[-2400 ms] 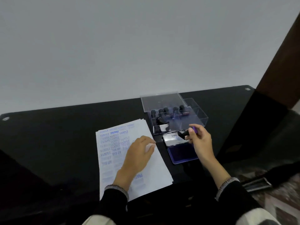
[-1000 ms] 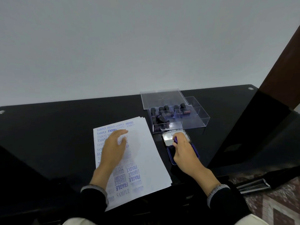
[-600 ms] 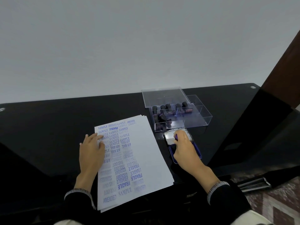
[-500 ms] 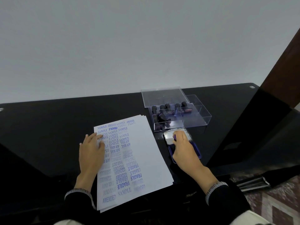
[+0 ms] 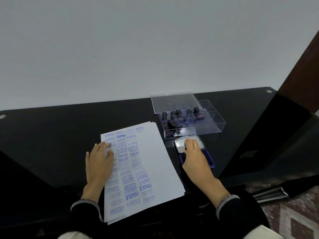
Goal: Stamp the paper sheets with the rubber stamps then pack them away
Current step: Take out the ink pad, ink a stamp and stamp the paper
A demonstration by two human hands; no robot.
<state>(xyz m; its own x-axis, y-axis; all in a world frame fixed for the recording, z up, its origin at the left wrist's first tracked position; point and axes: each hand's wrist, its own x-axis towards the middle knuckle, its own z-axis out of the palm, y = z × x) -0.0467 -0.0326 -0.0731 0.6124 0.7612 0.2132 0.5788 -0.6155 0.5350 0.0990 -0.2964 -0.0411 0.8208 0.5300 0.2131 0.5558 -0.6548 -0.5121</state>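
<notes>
On the top paper sheet in front of you, blue stamp prints read SAMPLE many times along the far edge and down the left columns, with AMENDED, FRAGILE, AIR MAIL, EXPRESS and FAX OUT further down, several of them upside down or sideways to you. There is lettering on the ink pad lid and on the front of the clear stamp box, but it is too small for you to read.
</notes>
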